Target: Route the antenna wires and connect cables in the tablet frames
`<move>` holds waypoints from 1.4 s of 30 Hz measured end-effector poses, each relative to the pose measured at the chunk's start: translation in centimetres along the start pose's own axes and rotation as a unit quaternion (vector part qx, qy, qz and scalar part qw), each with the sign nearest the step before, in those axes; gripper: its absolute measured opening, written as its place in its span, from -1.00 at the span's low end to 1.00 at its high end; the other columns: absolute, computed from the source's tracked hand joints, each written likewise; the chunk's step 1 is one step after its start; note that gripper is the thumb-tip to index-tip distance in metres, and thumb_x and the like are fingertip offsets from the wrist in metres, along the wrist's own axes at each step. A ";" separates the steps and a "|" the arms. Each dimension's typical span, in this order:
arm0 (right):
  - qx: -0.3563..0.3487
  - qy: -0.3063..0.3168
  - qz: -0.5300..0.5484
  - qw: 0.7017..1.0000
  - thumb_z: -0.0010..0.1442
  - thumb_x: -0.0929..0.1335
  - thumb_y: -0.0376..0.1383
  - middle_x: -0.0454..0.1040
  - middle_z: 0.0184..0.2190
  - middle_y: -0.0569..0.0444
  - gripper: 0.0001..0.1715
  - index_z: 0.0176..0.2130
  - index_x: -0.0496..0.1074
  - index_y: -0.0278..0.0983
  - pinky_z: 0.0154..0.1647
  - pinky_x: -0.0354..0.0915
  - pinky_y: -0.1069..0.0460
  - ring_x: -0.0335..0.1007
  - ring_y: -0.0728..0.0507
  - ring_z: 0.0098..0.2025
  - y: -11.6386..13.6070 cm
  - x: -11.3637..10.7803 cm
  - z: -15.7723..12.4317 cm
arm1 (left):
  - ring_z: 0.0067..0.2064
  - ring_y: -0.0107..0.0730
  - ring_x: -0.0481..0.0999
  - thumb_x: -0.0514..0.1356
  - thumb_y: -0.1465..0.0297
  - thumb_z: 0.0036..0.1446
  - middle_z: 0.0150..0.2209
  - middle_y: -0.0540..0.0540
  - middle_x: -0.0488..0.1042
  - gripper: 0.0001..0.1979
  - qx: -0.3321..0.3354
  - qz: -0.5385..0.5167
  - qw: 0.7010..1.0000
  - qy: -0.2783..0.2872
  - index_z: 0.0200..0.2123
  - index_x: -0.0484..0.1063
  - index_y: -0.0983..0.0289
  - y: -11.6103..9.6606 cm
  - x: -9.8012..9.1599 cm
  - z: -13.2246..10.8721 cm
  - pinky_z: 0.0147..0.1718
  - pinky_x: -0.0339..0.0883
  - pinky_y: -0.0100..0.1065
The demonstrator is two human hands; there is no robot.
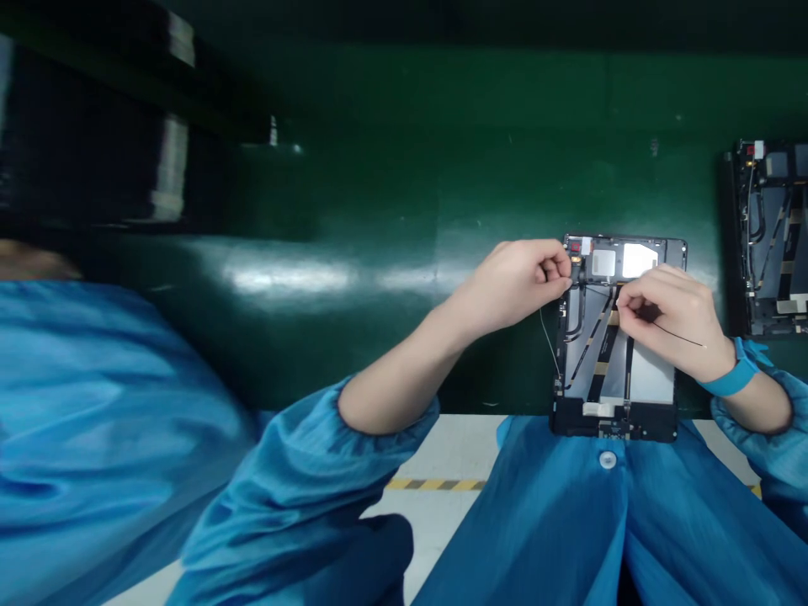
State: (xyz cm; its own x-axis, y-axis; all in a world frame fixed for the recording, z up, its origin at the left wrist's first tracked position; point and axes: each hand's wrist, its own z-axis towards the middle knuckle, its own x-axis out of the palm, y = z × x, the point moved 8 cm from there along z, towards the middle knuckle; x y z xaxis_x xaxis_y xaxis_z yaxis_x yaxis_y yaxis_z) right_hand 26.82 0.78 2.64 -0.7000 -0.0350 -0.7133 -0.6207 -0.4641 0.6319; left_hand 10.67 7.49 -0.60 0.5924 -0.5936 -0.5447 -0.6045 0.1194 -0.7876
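Observation:
An opened tablet (pixel 650 370) with its inner parts bare lies on the table's near edge, dark strip cables running down its middle. At its upper left corner, my left hand (pixel 521 282) is closed in a pinch. A thin white cable (pixel 549 343) loops from under that hand to the tablet's lower left side; the fingers hide its upper end. Over the tablet's right half, my right hand (pixel 672 316) pinches a thin black cable (pixel 680 337), whose loose end sticks out across the palm. A blue wrist strap (pixel 730 380) circles my right wrist.
Another opened tablet (pixel 773 252) sits at the right on the green table (pixel 379 194). Dark blurred objects (pixel 82 126) stand at the far left. Close on my left is a co-worker's blue sleeve (pixel 107 421). Yellow-black tape (pixel 435 485) marks the floor below.

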 end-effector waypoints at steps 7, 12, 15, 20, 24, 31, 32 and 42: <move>0.020 0.007 -0.006 1.000 0.16 0.35 -0.46 0.48 -0.50 0.18 -0.82 -0.36 0.49 -0.19 -0.26 0.22 -0.02 0.38 -0.09 -0.40 -0.8 0.3 -0.1 | -0.38 -0.35 0.43 0.18 0.49 0.19 -0.43 0.06 0.50 -0.80 0.106 0.231 0.964 0.083 -0.50 0.46 0.26 -3.2 0.0 1.8 -0.30 0.22 -0.31; 0.034 0.010 -0.004 0.999 0.16 0.37 -0.44 0.52 -0.51 0.21 -0.84 -0.34 0.50 -0.18 -0.25 0.18 -0.03 0.41 -0.08 -0.41 -0.9 0.3 -0.2 | -0.41 -0.31 0.43 0.19 0.53 0.15 -0.54 0.05 0.38 -0.72 0.105 0.220 0.963 0.113 -0.61 0.36 0.25 -3.8 0.3 2.6 -0.27 0.25 -0.28; 0.069 -0.028 -0.042 0.996 0.19 0.42 -0.40 0.56 -0.51 0.22 -0.87 -0.31 0.53 -0.15 -0.04 0.21 -0.13 0.44 -0.11 -0.38 -0.8 -0.7 -0.9 | -0.39 -0.25 0.44 0.20 0.52 0.14 -0.57 0.06 0.34 -0.73 0.095 0.216 0.966 0.105 -0.60 0.37 0.23 -4.3 0.4 2.6 -0.25 0.29 -0.26; 0.159 -0.091 -0.025 0.983 0.20 0.46 -0.32 0.61 -0.47 0.18 -0.91 -0.23 0.54 -0.14 -0.10 0.35 -0.14 0.49 -0.15 -0.36 -1.1 -1.8 -2.8 | -0.35 -0.20 0.48 0.15 0.52 0.18 -0.48 0.14 0.44 -0.78 0.107 0.288 0.946 0.101 -0.50 0.46 0.27 -5.4 1.1 2.1 -0.21 0.36 -0.23; 0.153 -0.088 0.034 0.984 0.20 0.43 -0.37 0.61 -0.43 0.16 -0.90 -0.25 0.53 -0.15 -0.27 0.39 -0.04 0.53 -0.13 -0.33 -0.9 -0.6 -2.1 | -0.34 -0.22 0.50 0.11 0.48 0.24 -0.38 0.17 0.53 -0.76 0.102 0.345 0.928 0.095 -0.44 0.50 0.27 -3.9 0.3 1.3 -0.25 0.36 -0.26; 0.121 -0.058 0.029 0.991 0.16 0.40 -0.42 0.59 -0.41 0.16 -0.82 -0.24 0.51 -0.16 -0.18 0.40 -0.05 0.51 -0.14 -0.28 -1.4 -0.6 0.4 | -0.22 -0.17 0.59 0.18 0.35 0.26 -0.25 0.18 0.62 -0.83 0.053 0.316 0.946 -0.047 -0.31 0.55 0.27 -1.4 -1.6 -1.6 -0.24 0.39 -0.26; 0.120 -0.064 0.005 0.991 0.16 0.40 -0.42 0.59 -0.40 0.16 -0.82 -0.24 0.50 -0.16 -0.17 0.39 -0.06 0.50 -0.14 -0.28 -1.6 -1.0 0.8 | -0.22 -0.16 0.60 0.18 0.34 0.27 -0.24 0.20 0.62 -0.82 0.048 0.316 0.945 -0.077 -0.26 0.55 0.28 -1.9 -1.2 -2.2 -0.24 0.40 -0.27; -0.019 0.015 -0.212 0.977 0.23 0.29 -0.51 0.56 -0.46 0.05 -0.73 -0.24 0.49 -0.19 -0.18 0.15 -0.12 0.36 -0.23 -0.26 0.0 -0.1 2.8 | -0.17 0.04 0.63 0.07 0.45 0.22 -0.25 0.37 0.58 -0.78 -0.074 0.365 0.922 -0.105 -0.16 0.46 0.40 -4.8 4.8 -3.0 -0.42 0.37 -0.28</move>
State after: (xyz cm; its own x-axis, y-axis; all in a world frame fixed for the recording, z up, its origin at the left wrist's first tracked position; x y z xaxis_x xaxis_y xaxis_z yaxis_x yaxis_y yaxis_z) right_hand 25.86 3.25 3.53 -0.3718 0.1425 -0.9173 -0.8391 -0.4743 0.2664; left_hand 14.81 1.72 1.46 0.0792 -0.2284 -0.9703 -0.9401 0.3067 -0.1490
